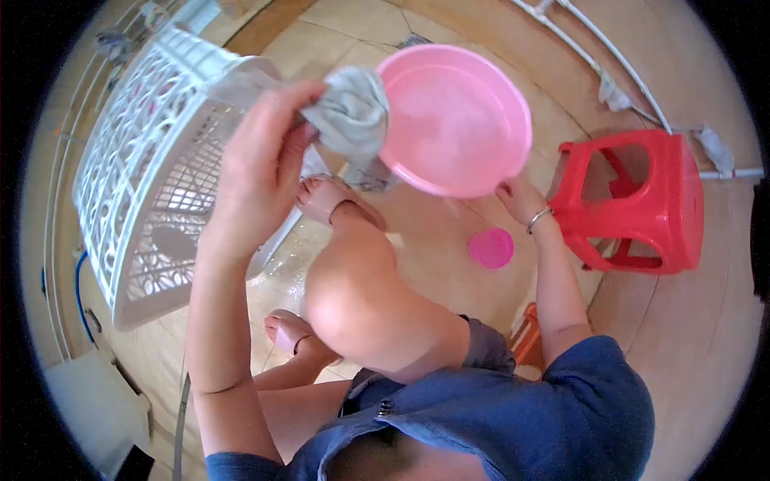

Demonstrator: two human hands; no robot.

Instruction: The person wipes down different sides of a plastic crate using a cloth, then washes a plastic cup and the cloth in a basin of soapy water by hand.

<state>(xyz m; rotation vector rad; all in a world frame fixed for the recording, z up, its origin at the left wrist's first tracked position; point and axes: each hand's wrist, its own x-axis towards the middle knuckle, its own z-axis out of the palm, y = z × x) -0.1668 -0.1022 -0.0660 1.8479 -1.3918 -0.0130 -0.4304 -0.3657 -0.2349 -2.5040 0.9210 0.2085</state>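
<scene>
Holding a crumpled, pale grey cloth point(350, 111), your left grip point(265, 156) is closed, thumb and fingers pinching the fabric up beside the left edge of the round pink basin point(521, 152). Your right grip point(523, 202) has its fingers curled at the basin's near rim; I cannot tell how firmly they close on it. Farther out, a small magenta dish point(491, 248) lies on the floor point(437, 256), a white lattice basket point(128, 192) leans left, and a red stool point(678, 204) lies right.
</scene>
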